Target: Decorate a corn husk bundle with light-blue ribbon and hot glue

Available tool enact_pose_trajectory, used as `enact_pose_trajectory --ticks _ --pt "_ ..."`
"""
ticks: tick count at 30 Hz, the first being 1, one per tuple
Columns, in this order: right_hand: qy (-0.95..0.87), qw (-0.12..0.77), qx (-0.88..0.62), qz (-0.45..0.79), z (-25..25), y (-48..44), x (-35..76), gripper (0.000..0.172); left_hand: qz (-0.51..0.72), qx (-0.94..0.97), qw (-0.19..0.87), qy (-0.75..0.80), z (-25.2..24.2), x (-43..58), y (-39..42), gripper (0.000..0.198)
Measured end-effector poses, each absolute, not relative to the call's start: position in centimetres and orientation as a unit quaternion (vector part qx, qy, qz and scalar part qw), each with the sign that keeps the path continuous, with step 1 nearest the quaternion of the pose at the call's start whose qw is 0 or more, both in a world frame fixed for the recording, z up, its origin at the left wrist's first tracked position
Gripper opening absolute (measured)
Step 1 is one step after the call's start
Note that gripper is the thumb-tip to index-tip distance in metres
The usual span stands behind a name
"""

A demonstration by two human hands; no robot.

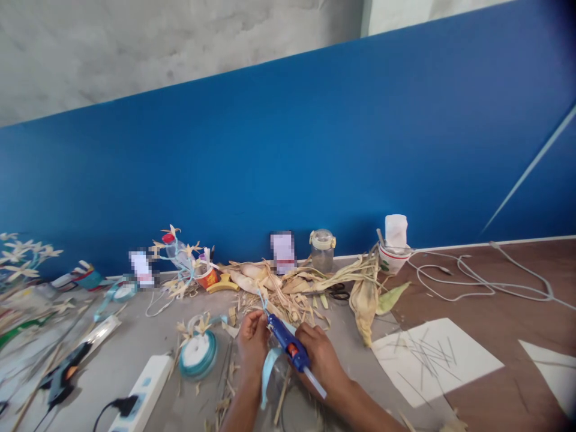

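Observation:
My right hand (320, 355) is wrapped round a blue hot glue gun (288, 343). A clear glue stick (315, 383) sticks out of its back end, and its nozzle points away from me toward my left fingers. My left hand (252, 336) is closed in a pinch on a thin stem with light-blue ribbon (262, 301), right beside the nozzle. Whether the nozzle touches the stem, I cannot tell. A loose light-blue ribbon end (269, 373) hangs between my wrists. Dry corn husks (270, 285) lie in a heap just beyond both hands.
A ribbon spool (197, 355), a white power strip (146, 390) and a second, black glue gun (63, 375) lie to the left. At right, paper (472, 359) carries thin wires. A jar (322, 252), a cup (394, 258) and a husk-flower branch (180, 264) stand by the blue partition (279, 150).

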State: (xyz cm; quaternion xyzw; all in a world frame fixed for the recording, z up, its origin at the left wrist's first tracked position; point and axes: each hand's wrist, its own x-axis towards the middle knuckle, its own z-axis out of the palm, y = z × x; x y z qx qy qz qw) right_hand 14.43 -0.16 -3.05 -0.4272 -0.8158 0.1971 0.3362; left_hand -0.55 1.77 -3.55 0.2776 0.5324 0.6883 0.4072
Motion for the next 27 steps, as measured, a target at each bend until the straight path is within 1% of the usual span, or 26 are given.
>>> enact_pose_trajectory --ticks 12,20,24,27 --pt "-0.813 0.327 -0.432 0.212 -3.2 -0.5 14.3 0.001 0.681 0.283 0.424 0.526 -4.7 -0.9 1.9 0.032" --pt "-0.808 0.342 -0.43 0.211 -3.1 -0.5 14.2 0.001 0.689 0.266 0.43 0.518 -4.3 -0.7 1.8 0.032" --pt "-0.81 0.334 -0.429 0.22 -2.7 -0.6 14.4 0.002 0.688 0.26 0.439 0.516 -4.2 -0.6 1.8 0.032" --pt "-0.802 0.357 -0.413 0.245 -2.5 -0.7 14.5 0.003 0.688 0.253 0.444 0.515 -3.4 -0.2 1.6 0.032"
